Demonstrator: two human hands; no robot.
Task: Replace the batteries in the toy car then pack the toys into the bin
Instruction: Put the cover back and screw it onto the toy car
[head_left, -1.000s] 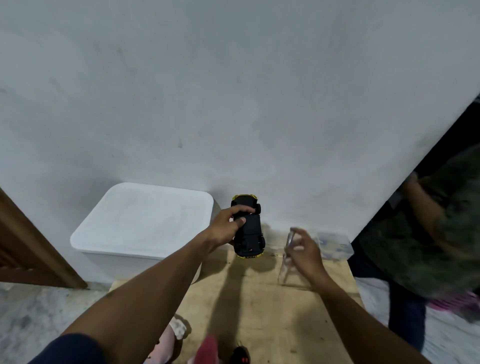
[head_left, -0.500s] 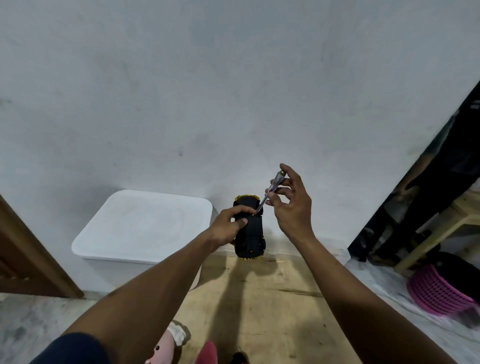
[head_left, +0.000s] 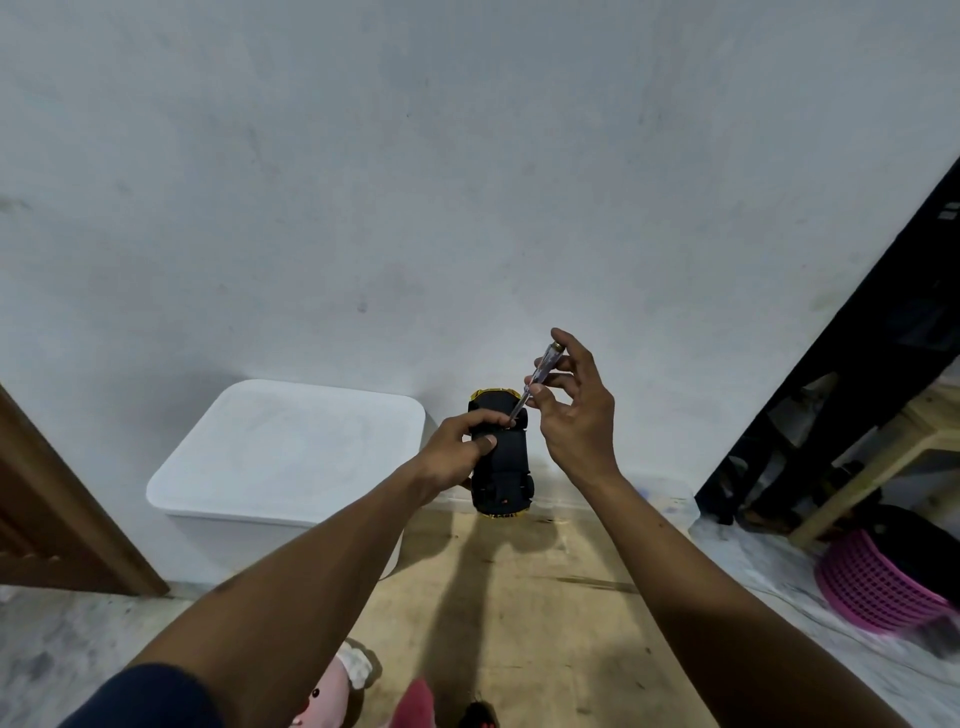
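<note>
So the left hand (head_left: 457, 448) has kept the toy car (head_left: 503, 467) up in the air in front of the wall, belly up, with fingers and thumb wrapped round its front half, same as a second ago. The big change is the right hand (head_left: 577, 415). It was down low by the wooden board (head_left: 524, 597) a second back, and now it's up beside the car, pinching a clear-handled screwdriver (head_left: 539, 373) between thumb and fingertips, with the shaft angled down so the tip sits at the car's underside. That's barely different from half a second ago. The white bin (head_left: 291, 447) sits left of the car, against the wall, lid on. A plush doll (head_left: 332, 691) is at the bottom edge and a pink basket (head_left: 872, 587) is off right.
</note>
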